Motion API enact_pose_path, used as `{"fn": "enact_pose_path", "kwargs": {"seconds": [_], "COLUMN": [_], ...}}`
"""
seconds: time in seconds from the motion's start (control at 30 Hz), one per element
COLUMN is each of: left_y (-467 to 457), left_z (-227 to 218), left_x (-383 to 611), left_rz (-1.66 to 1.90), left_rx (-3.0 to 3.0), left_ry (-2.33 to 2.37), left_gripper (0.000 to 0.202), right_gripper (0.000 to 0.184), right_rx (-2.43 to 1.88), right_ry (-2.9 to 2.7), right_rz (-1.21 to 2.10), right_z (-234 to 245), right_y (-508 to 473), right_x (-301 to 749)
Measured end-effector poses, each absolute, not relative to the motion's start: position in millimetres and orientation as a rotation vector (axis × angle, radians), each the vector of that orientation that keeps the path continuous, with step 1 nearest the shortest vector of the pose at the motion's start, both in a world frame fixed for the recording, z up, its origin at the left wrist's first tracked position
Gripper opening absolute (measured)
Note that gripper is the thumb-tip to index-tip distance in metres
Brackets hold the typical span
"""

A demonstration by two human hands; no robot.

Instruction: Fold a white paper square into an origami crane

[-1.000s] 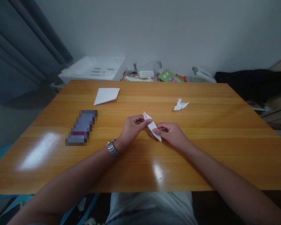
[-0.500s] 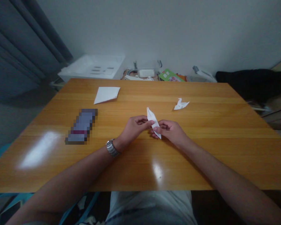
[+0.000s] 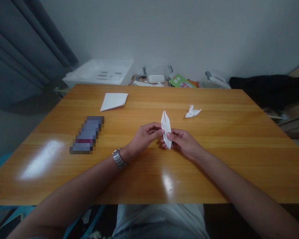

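Observation:
A narrow piece of folded white paper [image 3: 166, 123], pointed at both ends with a slit at its far tip, is held above the middle of the table. My left hand [image 3: 149, 134] pinches its left edge, thumb on top. From the other side my right hand [image 3: 183, 140] grips it, with the thumb on its lower half and the other fingers partly hidden beneath. A finished-looking paper bird [image 3: 193, 112] rests on the table beyond my right hand. Farther left lies a white paper stack or folded sheet [image 3: 114, 101].
A pixelated phone-like device [image 3: 87, 134] lies on the wooden table [image 3: 214, 172], left of my hands. Past the far edge are a white plastic tray [image 3: 97, 71], a green booklet [image 3: 181, 80] and other clutter. Dark cloth [image 3: 264, 85] sits at the far right.
The folded paper has turned to stand more upright in view, its far tip swinging right and its slit showing more clearly. Both hands keep hold of it and have barely shifted.

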State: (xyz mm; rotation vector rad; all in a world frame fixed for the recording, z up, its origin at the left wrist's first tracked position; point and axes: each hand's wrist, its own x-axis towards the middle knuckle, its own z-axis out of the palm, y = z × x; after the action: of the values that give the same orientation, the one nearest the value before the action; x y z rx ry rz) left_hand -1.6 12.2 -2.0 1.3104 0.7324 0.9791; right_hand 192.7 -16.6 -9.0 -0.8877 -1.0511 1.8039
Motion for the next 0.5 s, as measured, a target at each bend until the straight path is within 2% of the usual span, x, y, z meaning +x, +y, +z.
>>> {"fn": "enact_pose_path", "kwargs": {"seconds": [0.23, 0.5], "left_y": [9.4, 8.9], "left_z": [-0.2, -0.4], "left_x": [0.3, 2.4], "left_rz": [0.968, 0.989], "left_rx": [1.306, 1.403], "left_ry": [0.802, 0.854], "left_gripper": [0.03, 0.024], "right_gripper": [0.034, 0.034], "right_rx": [-0.918, -0.986], "right_ry": [-1.105, -1.272], "right_rz": [1.824, 1.664], "right_z": [-7.2, -8.3], "right_y": [-17.9, -16.2], "right_x": [192.6, 190.8]}}
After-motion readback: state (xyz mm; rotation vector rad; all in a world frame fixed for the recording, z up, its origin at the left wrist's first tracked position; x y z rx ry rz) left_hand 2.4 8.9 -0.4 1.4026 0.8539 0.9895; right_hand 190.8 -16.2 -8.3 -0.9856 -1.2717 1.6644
